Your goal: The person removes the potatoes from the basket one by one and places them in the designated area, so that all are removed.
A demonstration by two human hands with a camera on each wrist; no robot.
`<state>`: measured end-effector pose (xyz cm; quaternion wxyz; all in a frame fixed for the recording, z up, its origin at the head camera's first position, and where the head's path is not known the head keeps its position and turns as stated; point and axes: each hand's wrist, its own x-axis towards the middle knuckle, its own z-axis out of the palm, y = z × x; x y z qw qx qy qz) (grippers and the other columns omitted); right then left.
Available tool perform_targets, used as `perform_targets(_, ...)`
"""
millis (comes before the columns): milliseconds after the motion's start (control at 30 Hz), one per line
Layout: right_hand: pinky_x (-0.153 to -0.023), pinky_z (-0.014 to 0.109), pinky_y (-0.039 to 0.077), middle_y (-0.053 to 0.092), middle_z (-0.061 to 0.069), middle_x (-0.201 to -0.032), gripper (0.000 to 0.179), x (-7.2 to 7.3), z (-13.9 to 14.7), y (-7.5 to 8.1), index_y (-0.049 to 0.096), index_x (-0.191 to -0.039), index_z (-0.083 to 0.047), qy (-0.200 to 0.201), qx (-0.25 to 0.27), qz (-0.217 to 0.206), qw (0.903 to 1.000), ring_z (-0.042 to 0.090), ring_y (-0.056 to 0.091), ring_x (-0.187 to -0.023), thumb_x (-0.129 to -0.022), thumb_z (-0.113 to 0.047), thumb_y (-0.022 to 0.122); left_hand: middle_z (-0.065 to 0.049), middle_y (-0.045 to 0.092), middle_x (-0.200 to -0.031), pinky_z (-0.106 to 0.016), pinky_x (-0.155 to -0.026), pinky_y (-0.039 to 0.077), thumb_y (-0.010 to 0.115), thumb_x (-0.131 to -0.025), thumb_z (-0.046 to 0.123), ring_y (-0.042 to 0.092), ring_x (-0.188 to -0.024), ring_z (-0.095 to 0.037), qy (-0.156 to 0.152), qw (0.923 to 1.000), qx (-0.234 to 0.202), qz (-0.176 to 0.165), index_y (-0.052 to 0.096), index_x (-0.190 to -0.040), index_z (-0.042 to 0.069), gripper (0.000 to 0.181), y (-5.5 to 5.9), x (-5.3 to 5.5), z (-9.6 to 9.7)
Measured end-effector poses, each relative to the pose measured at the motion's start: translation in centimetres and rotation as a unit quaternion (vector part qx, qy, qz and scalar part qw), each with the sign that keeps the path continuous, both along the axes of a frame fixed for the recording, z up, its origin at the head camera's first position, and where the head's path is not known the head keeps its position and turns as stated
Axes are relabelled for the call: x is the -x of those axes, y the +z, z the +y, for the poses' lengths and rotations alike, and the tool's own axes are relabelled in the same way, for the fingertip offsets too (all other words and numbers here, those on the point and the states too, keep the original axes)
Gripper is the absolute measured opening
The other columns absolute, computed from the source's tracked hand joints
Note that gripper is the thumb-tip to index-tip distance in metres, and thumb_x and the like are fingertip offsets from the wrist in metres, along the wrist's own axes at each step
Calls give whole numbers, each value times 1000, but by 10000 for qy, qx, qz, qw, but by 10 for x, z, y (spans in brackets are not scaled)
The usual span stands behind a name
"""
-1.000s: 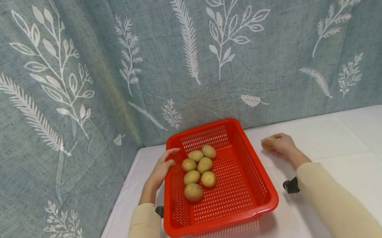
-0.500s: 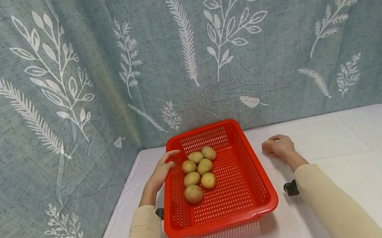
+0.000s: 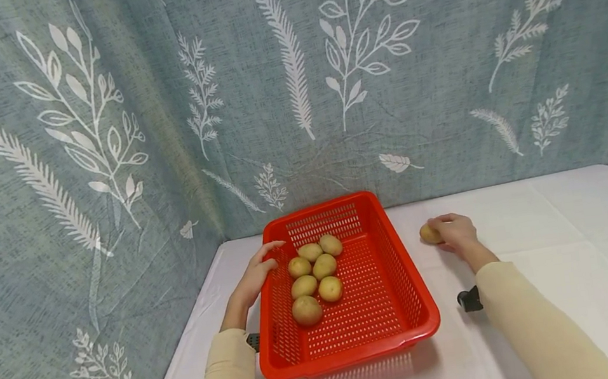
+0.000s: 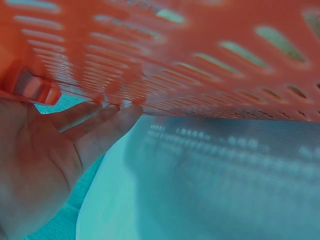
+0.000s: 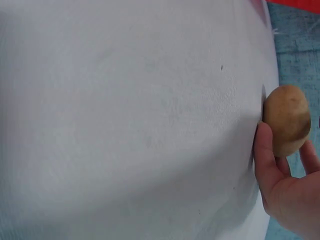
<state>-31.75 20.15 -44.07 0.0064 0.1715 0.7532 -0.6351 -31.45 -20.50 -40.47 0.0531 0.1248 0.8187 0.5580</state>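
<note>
A red plastic basket with slotted walls stands on the table, holding several potatoes grouped along its left side. My left hand rests at the basket's left rim. In the left wrist view, fingers extend fairly straight against the outer wall. Right of the basket, a single potato lies on the white cloth. Beside it is my right hand; in the right wrist view its loosely spread thumb and fingers straddle one end of that potato, fingertips right at its skin.
A white cloth covers the table, extending to the right of the basket. Blue-grey curtains with white leaf patterns rise behind and at the left. Dark wrist devices show under both sleeves.
My right hand has drawn back slightly to the right, its fingers no longer wrapped round the potato's left side, which shows more. The left hand and basket hold their places; the view shifts slightly.
</note>
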Motion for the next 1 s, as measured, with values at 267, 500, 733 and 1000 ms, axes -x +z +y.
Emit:
perform_targets(267,-73,27,53,33,27,-140,54,-2,5,2,37,-140,7,-1,307,-8,9995,33,37,-123,-98,-26,43,-24,39,-138,-29,-82,43,35,-89,-3,46,-110,-33,11,10000,-24,-37,40,-140,0,51,1,-3,-1)
perform_targets(500,-91,39,46,24,28,-146,59,-5,12,10,27,-144,9,-42,359,-167,9992,36,26,-133,-99,-29,37,-24,35,-140,-33,-84,44,35,-89,-2,45,-112,-35,-38,10000,2,-59,39,-140,1,51,1,-2,-2)
perform_targets(733,-100,45,38,24,30,-146,63,-4,21,24,20,-146,9,-231,212,-138,9994,39,26,-135,-101,-32,33,-26,36,-137,-33,-84,44,34,-89,-2,44,-111,-38,-155,9999,-15,-39,38,-140,-2,50,-1,0,-3)
perform_targets(1000,-101,43,37,14,25,-152,65,1,21,52,10,-150,5,11,643,246,9976,41,20,-137,-101,-34,31,-26,40,-134,-30,-83,45,33,-89,-2,45,-111,-40,-107,9999,-41,-94,39,-139,0,51,0,0,-2)
